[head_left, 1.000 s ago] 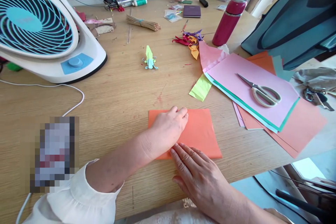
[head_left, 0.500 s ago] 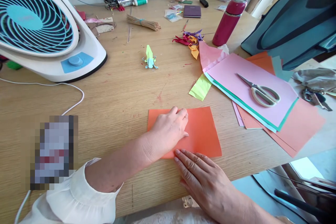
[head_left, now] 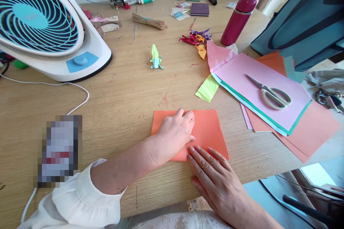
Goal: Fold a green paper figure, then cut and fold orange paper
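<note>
A sheet of orange paper [head_left: 208, 128] lies flat on the table near its front edge, and its near edge looks like a fold. Across its middle rests my left hand [head_left: 178, 128], fingers curled and pressed down on the sheet, the fingertips partly hidden. My right hand [head_left: 215, 173] lies flat at the paper's near edge, fingers stretched out and touching it. Beyond the paper stands a small folded yellow-green and blue paper figure [head_left: 155, 57]. To the right of that, a yellow-green paper strip [head_left: 207, 88] lies on the wood.
Scissors [head_left: 271, 94] lie on a stack of coloured paper [head_left: 242, 66] at the right. Behind stand a magenta bottle [head_left: 239, 21] and a blue-grey bag [head_left: 292, 25]. A white fan [head_left: 94, 55] fills the left back, with a cable [head_left: 87, 94] in front. Bundled sticks [head_left: 150, 21] lie farther back.
My right hand has slid to the right along the orange paper's near edge. My left hand stays on the sheet. The whole view has shifted slightly.
</note>
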Action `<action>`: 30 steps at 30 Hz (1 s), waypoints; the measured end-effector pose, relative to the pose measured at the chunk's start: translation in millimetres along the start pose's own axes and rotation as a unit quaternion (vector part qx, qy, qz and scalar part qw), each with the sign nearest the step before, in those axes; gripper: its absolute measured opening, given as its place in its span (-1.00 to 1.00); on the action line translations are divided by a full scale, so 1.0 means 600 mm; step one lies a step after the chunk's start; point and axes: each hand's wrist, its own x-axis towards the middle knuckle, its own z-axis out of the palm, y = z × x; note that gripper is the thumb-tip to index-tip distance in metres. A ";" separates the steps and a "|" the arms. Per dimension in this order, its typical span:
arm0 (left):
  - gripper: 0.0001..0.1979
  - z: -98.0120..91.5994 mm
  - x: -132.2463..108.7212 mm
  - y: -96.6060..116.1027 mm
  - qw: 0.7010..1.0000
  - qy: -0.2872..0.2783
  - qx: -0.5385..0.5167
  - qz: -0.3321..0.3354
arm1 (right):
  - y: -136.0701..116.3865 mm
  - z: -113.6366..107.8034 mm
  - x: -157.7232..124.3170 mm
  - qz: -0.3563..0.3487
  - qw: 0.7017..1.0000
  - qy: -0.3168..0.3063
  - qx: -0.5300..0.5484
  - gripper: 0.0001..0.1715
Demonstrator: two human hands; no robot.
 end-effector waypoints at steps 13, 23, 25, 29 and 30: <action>-0.50 0.006 -0.003 -0.001 1.000 0.021 0.001 0.002 | 0.006 -0.017 -0.006 -0.108 0.993 -0.035 -0.011 -0.46; -0.41 0.009 -0.007 0.001 1.000 0.026 -0.001 -0.005 | 0.009 -0.018 -0.004 -0.128 0.990 -0.046 -0.019 -0.45; -0.40 0.010 -0.007 0.003 1.000 0.026 -0.002 -0.009 | 0.008 -0.017 -0.004 -0.127 0.991 -0.046 -0.013 -0.44; -0.39 0.010 -0.007 0.007 1.000 0.024 -0.005 -0.017 | 0.004 -0.014 0.001 -0.128 0.991 -0.045 -0.009 -0.44; -0.39 0.010 -0.008 0.008 0.999 0.024 -0.006 -0.021 | 0.002 -0.013 0.004 -0.131 0.990 -0.045 -0.007 -0.45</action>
